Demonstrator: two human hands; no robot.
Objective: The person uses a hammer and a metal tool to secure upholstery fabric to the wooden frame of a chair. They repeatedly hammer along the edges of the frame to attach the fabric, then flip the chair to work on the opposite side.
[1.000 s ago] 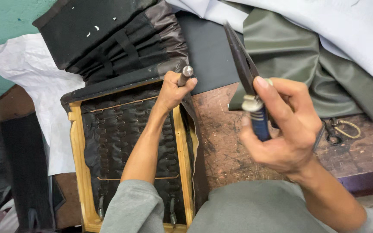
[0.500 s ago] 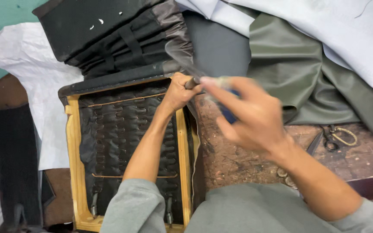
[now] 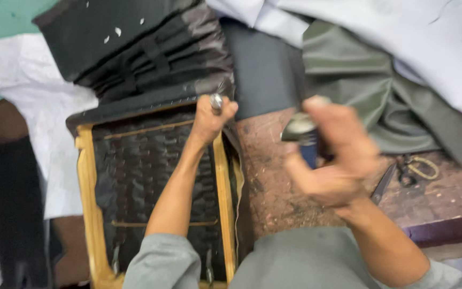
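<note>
My left hand [image 3: 209, 120] is closed on a slim metal-headed tool [image 3: 216, 100], held against the top right corner of a yellow wooden seat frame [image 3: 86, 203]. The frame is filled with black woven webbing [image 3: 145, 176], and black fabric [image 3: 135, 48] is folded back above it. To the right, over the bench, my right hand [image 3: 332, 160] grips a hammer [image 3: 300, 131] with a blue handle. That hand and the hammer are blurred by motion, and the hammer head sits apart from the tool.
A worn brown workbench [image 3: 274, 176] lies right of the frame, with scissors [image 3: 402, 171] on it near my right wrist. Olive-green fabric [image 3: 359, 91] and pale cloth [image 3: 402, 32] are heaped at the back right. White cloth [image 3: 38, 134] lies to the left of the frame.
My right hand swung the hammer left toward the tool's head half a second ago, and has now drawn back to the right. My left hand stays at the frame corner.
</note>
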